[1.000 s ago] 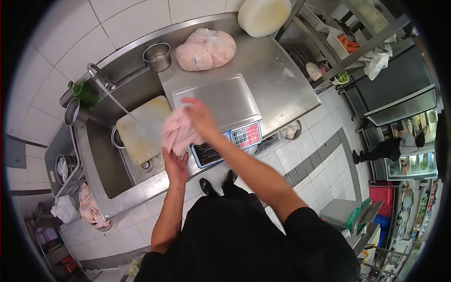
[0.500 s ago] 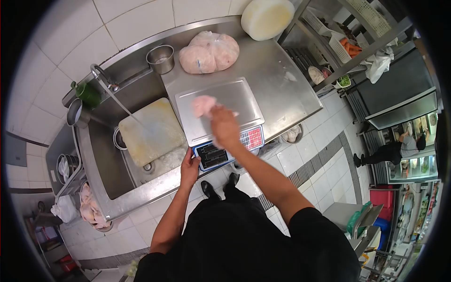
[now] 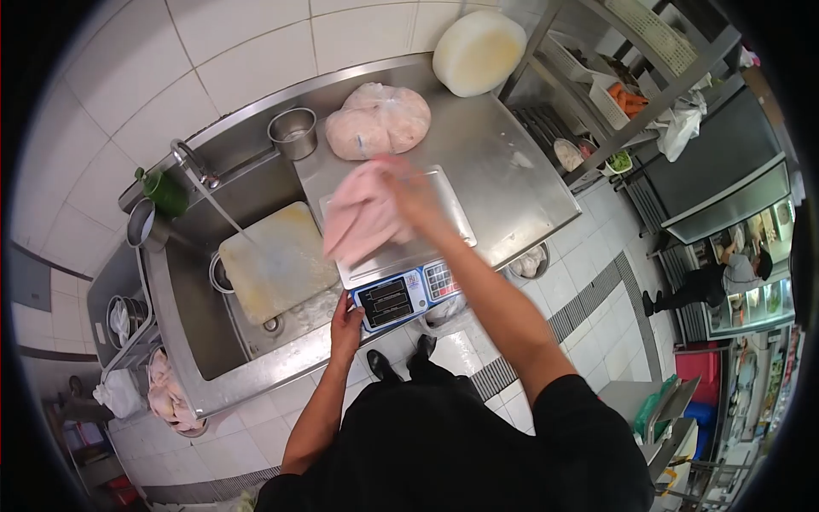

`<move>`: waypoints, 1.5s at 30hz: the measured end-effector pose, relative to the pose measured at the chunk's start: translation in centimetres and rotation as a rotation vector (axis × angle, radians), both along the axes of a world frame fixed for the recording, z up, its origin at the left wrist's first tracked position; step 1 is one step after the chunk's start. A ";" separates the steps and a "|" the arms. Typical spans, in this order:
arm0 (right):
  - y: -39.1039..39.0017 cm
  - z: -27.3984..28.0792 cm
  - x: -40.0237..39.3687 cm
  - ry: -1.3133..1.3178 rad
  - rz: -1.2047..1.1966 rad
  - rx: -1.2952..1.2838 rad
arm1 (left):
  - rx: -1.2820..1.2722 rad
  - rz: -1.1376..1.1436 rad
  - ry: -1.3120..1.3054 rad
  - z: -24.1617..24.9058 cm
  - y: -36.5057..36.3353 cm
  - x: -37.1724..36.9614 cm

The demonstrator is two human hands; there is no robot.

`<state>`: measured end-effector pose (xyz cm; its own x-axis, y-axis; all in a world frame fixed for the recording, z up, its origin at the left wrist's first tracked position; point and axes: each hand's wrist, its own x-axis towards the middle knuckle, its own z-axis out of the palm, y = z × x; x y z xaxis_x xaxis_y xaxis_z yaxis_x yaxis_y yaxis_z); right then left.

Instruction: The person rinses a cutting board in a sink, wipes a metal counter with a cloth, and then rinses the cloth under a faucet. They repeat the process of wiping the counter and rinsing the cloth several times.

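One pink cloth (image 3: 363, 220) hangs over the scale (image 3: 399, 235), bunched in the right hand (image 3: 411, 189), whose fingers are closed on it (motion blurs the edges). Left hand (image 3: 345, 312) rests on the scale's front corner beside its display, fingers curled on the edge. Behind the scale lies a bagged meat bundle (image 3: 378, 120); beside it, in the sink (image 3: 192, 307), a cutting board (image 3: 275, 259).

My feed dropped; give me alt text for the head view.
The right hand holds a pink cloth over the scale platform, while the left hand grips the scale's front corner. Beside it, a tap runs water onto a cutting board in the sink.
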<state>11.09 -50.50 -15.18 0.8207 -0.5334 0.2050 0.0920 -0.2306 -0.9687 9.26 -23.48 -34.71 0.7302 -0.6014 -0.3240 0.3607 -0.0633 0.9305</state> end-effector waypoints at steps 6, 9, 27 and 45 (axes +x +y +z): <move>-9.7 -5.8 -1.2 0.518 -0.182 -0.634 | 0.040 -0.066 -0.048 -2.3 0.2 0.3; -4.9 -8.3 1.1 0.404 -0.365 -0.982 | 0.002 0.010 -0.031 -2.2 -0.2 -0.1; -11.8 -12.0 -16.4 0.265 -0.527 -0.692 | 0.039 -0.008 -0.050 2.4 -0.3 -0.7; -9.2 -20.8 -23.9 0.191 -0.364 0.559 | -0.243 -0.003 0.146 3.3 -2.2 2.0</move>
